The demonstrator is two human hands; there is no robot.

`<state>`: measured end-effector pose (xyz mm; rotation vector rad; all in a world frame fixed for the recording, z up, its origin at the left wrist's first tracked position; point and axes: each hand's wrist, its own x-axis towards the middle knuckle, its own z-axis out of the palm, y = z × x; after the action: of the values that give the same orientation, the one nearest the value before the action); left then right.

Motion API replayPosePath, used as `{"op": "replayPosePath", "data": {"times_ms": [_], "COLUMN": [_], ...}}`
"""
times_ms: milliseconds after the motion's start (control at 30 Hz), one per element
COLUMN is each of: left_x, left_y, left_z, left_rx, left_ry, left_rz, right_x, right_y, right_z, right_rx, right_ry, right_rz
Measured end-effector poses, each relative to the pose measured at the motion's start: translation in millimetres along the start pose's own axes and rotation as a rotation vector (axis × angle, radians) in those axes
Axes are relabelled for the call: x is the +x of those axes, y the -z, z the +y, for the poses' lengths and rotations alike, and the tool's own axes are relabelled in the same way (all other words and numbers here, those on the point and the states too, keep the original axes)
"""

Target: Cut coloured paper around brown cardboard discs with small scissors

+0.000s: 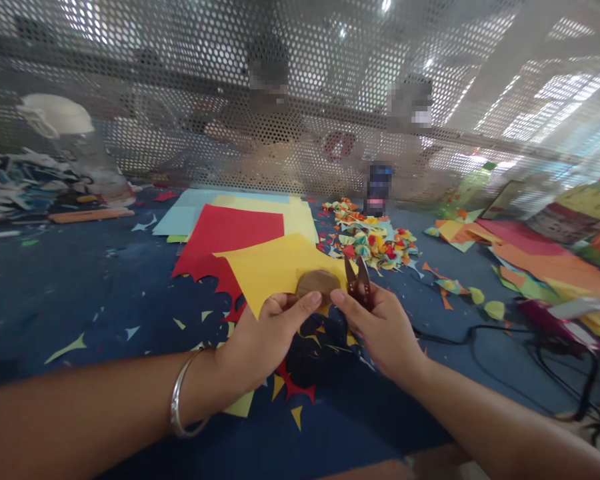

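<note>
My left hand (275, 327) pinches a sheet of yellow paper (265, 263) together with a round brown disc (316, 287), which lies on top of the sheet under my thumb. Scissors (359, 280) sit in my right hand (380, 327), their two blades pointing up and spread a little. My right thumb tip is at the disc's right edge. Beneath the yellow paper lies a red sheet (230, 237) with scalloped cut-outs along its lower edge. Small yellow and red offcuts (297, 390) are scattered on the blue table below my hands.
A pile of small colourful paper pieces (375, 240) lies behind my right hand. Light blue sheets (173, 217) are at the back. Orange paper (545, 267) and a black cable (473, 333) are at right. A perforated metal screen (180, 100) closes off the far side, people behind it.
</note>
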<state>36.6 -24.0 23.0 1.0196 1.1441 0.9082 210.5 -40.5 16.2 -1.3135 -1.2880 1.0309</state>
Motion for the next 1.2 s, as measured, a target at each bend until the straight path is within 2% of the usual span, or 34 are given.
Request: {"op": "replayPosePath", "data": {"times_ms": [100, 267, 567, 700, 933, 1100, 1200], "left_x": [-1, 0, 8, 8, 10, 2, 0], "left_y": [-4.0, -6.5, -5.4, -5.0, -3.5, -5.9, -7.3], "left_z": [3, 5, -3, -1, -3, 11, 15], "left_rx": [-0.016, -0.27, -0.348, -0.311, -0.216, -0.201, -0.259], "left_ry": [0.01, -0.061, -0.137, -0.102, -0.155, -0.184, -0.159], "left_rz": [-0.056, -0.074, -0.104, -0.074, -0.029, -0.017, -0.06], "right_x": [-1, -1, -1, 0, -1, -1, -1], "right_y": [0, 1, 0, 1, 1, 2, 2], "right_z": [1, 3, 6, 8, 9, 10, 12], "right_rx": [0.021, 0.037, 0.092, 0.074, 0.048, 0.045, 0.033], "right_ry": [-0.026, -0.018, -0.04, -0.043, -0.047, -0.032, -0.024], "right_rz": [0.03, 0.003, -0.004, 0.009, 0.005, 0.002, 0.01]}}
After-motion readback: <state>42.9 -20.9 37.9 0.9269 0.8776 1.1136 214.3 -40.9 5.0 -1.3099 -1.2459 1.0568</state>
